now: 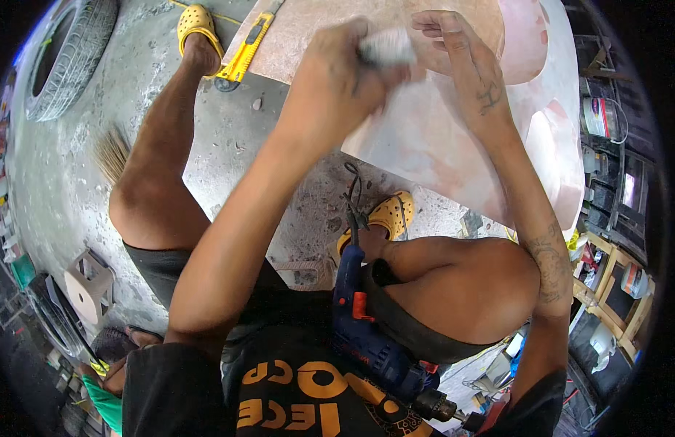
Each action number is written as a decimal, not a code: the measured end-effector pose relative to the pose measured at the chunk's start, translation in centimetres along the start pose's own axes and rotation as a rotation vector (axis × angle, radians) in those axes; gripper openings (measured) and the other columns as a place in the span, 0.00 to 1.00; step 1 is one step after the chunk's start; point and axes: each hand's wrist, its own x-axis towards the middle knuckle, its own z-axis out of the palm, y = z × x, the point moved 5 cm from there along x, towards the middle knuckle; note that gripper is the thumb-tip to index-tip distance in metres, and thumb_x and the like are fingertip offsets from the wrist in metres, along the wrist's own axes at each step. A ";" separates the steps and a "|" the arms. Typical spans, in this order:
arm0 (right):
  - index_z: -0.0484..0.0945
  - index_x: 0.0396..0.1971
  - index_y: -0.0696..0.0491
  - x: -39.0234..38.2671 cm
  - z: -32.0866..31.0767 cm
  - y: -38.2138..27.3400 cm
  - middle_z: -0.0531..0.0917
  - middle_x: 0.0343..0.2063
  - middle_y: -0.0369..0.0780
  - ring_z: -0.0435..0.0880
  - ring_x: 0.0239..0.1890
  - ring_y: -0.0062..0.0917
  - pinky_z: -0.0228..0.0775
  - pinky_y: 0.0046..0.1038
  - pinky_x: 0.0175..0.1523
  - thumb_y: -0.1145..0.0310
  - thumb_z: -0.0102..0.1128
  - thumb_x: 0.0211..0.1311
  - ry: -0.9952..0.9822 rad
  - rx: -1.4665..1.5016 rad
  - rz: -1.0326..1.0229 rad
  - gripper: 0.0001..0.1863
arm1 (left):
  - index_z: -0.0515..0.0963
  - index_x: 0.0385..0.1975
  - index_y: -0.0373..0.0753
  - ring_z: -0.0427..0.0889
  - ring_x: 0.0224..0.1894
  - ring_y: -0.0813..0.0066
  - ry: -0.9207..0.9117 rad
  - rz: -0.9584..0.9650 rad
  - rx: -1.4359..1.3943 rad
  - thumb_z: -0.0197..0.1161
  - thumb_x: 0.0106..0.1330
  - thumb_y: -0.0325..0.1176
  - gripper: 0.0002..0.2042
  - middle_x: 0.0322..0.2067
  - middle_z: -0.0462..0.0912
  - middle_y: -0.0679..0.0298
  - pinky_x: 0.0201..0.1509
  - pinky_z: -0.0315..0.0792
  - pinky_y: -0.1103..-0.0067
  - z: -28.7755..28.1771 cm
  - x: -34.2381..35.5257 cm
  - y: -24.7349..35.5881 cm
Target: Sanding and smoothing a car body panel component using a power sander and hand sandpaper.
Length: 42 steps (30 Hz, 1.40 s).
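My left hand (345, 69) is raised over a large smooth panel (454, 156) with pinkish and white patches. Motion smears its fingers, which are closed around a whitish, blurred piece (387, 48) whose kind I cannot make out. Across from it, my right hand (461, 54) hovers above the panel, its fingers stretched toward the left hand and apart from the piece. A yellow utility knife (249, 51) lies along the panel's left edge. In my lap rests a dark blue power drill (377, 357) with a red switch, touched by neither hand.
A tyre (74, 58) lies at the upper left, with broom bristles (110, 154) by my left knee. A pale stool (90, 286) stands at left, near a person's green sleeve (103, 403). On the right are a white bucket (600, 118) and a wooden frame (607, 291).
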 end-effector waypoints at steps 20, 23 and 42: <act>0.80 0.52 0.58 0.1 0.1 0.1 0.84 0.51 0.42 0.80 0.56 0.31 0.67 0.31 0.66 0.44 0.34 0.82 -0.025 -0.093 0.029 0.33 | 0.79 0.32 0.32 0.74 0.13 0.80 -0.128 -0.203 -0.062 0.74 0.63 0.35 0.13 0.13 0.76 0.65 0.20 0.68 0.79 -1.4 -3.1 1.3; 0.80 0.52 0.58 -0.4 0.3 0.5 0.84 0.51 0.43 0.80 0.56 0.31 0.68 0.32 0.64 0.44 0.33 0.82 -0.009 -0.109 0.053 0.33 | 0.81 0.33 0.35 0.70 0.14 0.86 -0.181 -0.322 -0.134 0.77 0.62 0.41 0.15 0.14 0.73 0.72 0.18 0.60 0.83 -1.6 -5.6 0.8; 0.79 0.54 0.54 -0.4 0.5 -0.2 0.83 0.52 0.44 0.81 0.55 0.35 0.71 0.33 0.62 0.49 0.37 0.82 -0.088 -0.200 0.021 0.27 | 0.81 0.36 0.35 0.69 0.14 0.87 -0.102 -0.144 -0.124 0.73 0.66 0.32 0.09 0.15 0.74 0.73 0.18 0.59 0.86 -1.2 -6.6 0.3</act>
